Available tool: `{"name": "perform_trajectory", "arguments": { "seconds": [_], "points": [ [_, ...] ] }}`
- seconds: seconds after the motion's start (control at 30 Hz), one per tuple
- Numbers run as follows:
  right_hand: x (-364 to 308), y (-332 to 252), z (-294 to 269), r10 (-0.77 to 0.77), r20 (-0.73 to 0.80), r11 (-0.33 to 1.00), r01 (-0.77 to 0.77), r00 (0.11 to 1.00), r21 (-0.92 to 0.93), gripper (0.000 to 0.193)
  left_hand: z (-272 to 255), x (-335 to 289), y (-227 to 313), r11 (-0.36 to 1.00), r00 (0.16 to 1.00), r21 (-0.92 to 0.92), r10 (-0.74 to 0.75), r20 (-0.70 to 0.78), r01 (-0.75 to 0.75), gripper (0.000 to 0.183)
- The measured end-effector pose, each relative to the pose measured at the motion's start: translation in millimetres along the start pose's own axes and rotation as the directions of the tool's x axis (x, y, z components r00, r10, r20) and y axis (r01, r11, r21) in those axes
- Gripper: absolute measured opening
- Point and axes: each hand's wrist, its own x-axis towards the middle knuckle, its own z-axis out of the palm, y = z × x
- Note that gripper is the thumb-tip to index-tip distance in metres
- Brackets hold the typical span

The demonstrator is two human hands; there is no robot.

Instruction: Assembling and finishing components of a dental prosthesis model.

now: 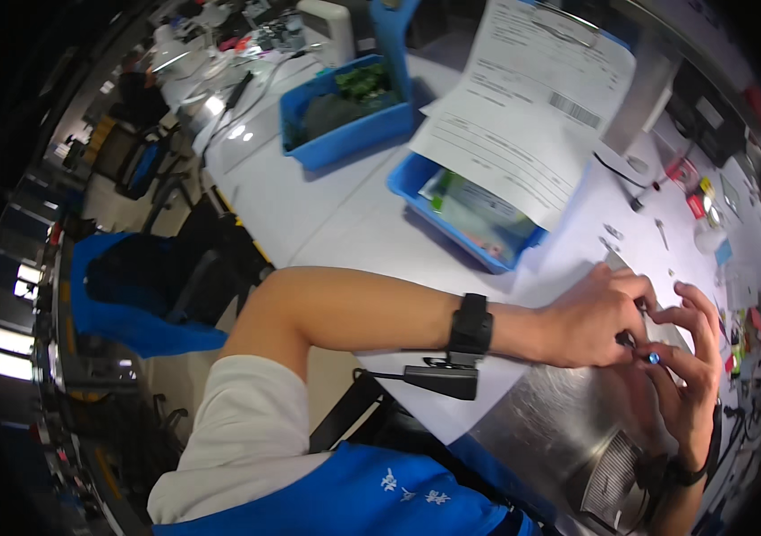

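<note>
Small dark piece (626, 339) is sitting right of and nearer the wearer than the papered blue bin (416, 211); fingers are hiding its long axis. Left hand (590, 320), bin side, is gripping narrowly around it; right hand (691, 350) is curling in opposite, grip unclear.

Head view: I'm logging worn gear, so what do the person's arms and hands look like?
The left hand and right hand are bare. The left arm has a whitish short sleeve, black wrist strap and black box with cable; the right wrist, a dark band.
</note>
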Motion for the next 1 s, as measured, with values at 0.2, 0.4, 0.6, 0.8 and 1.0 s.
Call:
{"name": "perform_trajectory", "arguments": {
  "seconds": [0.2, 0.4, 0.6, 0.8, 1.0],
  "points": [
    [0, 18, 0, -0.142, -0.011, 0.99, 0.142, 0.99, -0.014, 0.03, -10, 3, 2, 0.999, 0.997, 0.043, -0.007, 0.078, 0.004, 0.018],
    [-5, 19, -5, -0.042, -0.013, 0.963, 0.044, 0.999, 0.266, 0.027, -8, 8, 9, 0.99, 0.988, -0.081, -0.101, 0.118, 0.111, 0.03],
    [-5, 34, -38, 0.254, 0.074, 0.94, -0.264, 0.964, 0.216, 0.027, -23, 6, 15, 0.978, 0.972, -0.081, -0.177, 0.157, 0.192, 0.057],
    [-18, 76, -38, 0.552, 0.338, 0.821, -0.568, 0.762, -0.062, 0.023, -30, 9, 11, 0.939, 0.937, -0.194, -0.228, 0.266, 0.283, 0.06],
    [-11, 86, -32, 0.498, 0.159, 0.867, -0.491, 0.852, -0.082, 0.026, -30, 7, 8, 0.915, 0.93, -0.27, -0.22, 0.296, 0.302, 0.054]
  ]
}}
